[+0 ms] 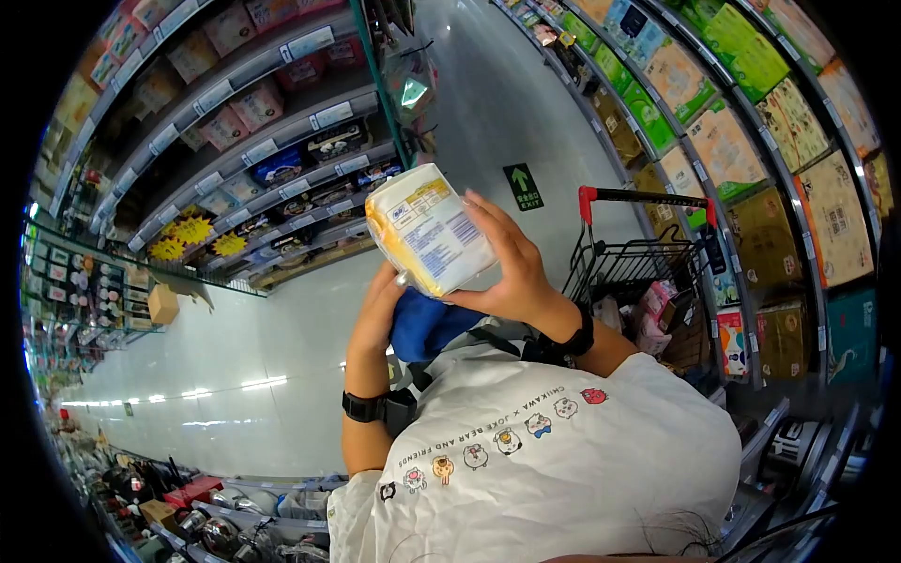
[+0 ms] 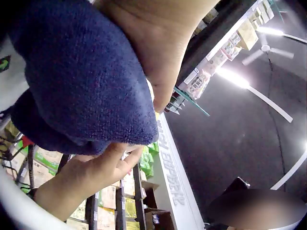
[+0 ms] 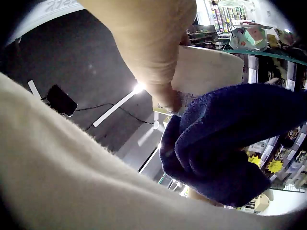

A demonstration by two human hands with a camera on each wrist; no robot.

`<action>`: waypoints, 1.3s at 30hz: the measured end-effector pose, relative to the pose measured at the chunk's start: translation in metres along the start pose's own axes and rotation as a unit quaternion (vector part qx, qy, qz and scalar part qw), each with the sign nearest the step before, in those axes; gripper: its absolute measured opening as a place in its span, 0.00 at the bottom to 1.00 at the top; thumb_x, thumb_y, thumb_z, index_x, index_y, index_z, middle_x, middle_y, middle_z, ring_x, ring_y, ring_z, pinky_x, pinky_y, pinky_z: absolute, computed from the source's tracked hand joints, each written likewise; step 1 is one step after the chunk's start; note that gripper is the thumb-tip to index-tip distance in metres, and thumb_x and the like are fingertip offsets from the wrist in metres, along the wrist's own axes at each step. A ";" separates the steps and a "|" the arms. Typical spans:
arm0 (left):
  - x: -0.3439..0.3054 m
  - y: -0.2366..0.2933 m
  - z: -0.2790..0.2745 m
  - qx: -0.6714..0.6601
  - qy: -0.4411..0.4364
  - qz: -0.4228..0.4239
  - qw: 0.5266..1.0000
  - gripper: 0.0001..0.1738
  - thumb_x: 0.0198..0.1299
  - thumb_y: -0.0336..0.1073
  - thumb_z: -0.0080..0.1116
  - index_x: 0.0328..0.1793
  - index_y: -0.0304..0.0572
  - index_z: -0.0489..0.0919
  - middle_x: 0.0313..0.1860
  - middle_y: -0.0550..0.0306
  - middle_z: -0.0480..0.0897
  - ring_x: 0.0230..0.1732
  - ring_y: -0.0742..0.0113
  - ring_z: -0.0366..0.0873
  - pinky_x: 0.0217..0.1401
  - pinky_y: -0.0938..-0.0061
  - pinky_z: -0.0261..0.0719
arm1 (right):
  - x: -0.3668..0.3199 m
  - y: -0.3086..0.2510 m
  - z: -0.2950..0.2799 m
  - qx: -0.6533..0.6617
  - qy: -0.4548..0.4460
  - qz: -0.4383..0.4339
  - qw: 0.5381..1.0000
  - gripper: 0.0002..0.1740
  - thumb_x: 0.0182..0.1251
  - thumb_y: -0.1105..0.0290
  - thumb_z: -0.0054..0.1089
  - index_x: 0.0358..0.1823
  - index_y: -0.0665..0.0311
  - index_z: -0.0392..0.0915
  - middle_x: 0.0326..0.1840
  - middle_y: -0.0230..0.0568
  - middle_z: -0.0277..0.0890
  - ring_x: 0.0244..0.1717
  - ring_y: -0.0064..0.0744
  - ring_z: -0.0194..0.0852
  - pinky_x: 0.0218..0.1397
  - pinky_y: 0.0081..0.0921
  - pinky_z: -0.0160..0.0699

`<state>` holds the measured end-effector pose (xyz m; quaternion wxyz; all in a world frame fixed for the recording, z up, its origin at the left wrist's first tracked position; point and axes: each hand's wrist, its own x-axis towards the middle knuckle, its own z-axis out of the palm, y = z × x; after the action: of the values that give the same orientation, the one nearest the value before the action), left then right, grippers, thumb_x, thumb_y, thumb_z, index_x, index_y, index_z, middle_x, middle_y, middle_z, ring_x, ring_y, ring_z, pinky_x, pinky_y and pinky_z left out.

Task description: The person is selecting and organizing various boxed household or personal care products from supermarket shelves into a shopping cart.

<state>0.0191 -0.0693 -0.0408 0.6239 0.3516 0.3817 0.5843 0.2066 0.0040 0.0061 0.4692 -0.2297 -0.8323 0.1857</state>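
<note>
A white and yellow plastic-wrapped pack [image 1: 432, 230], printed with blue text and a barcode, is held up in front of the chest in the head view. My right hand [image 1: 516, 277] grips its right side, thumb along the lower edge and fingers on the far side. At the lower left edge, my left hand [image 1: 377, 305] holds the pack, its fingers mostly hidden behind it. A dark blue towel [image 1: 422, 324] hangs below the pack between the hands. In the left wrist view the towel [image 2: 86, 81] covers much of the pack; in the right wrist view the pack's pale side [image 3: 206, 69] shows above it.
A black wire shopping cart [image 1: 638, 258] with a red-cornered handle stands to the right, holding several goods. Shelves of tissue packs [image 1: 732, 150] line the right side; shelves of pink and dark packs [image 1: 253, 103] stand left. A green exit sign [image 1: 523, 187] marks the floor ahead.
</note>
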 end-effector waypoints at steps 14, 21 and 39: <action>-0.005 -0.001 -0.006 0.011 0.010 -0.009 1.000 0.44 0.56 0.59 0.53 0.68 0.32 0.56 0.64 0.48 0.65 0.64 0.62 0.63 0.65 0.71 0.61 | -0.007 0.000 0.007 0.062 0.027 -0.058 0.996 0.53 0.35 0.63 0.79 0.61 0.71 0.54 0.60 0.56 0.65 0.59 0.47 0.68 0.61 0.35 0.68; -0.001 -0.003 -0.011 0.009 0.010 -0.006 1.000 0.45 0.56 0.59 0.53 0.69 0.32 0.55 0.65 0.48 0.64 0.64 0.62 0.62 0.66 0.72 0.61 | -0.005 0.000 0.007 0.062 0.022 -0.046 0.997 0.52 0.35 0.62 0.79 0.61 0.71 0.55 0.59 0.57 0.67 0.59 0.47 0.69 0.61 0.35 0.68; 0.010 -0.010 -0.024 -0.031 0.004 -0.066 0.997 0.47 0.54 0.59 0.55 0.68 0.31 0.55 0.64 0.46 0.65 0.65 0.60 0.62 0.67 0.70 0.60 | 0.009 0.008 0.008 0.062 0.014 -0.067 0.996 0.51 0.35 0.63 0.78 0.62 0.70 0.58 0.57 0.54 0.68 0.53 0.46 0.74 0.53 0.32 0.76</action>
<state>0.0021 -0.0606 -0.0611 0.6701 0.3036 0.3880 0.5552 0.1971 0.0145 0.0043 0.5056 -0.1459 -0.8261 0.2018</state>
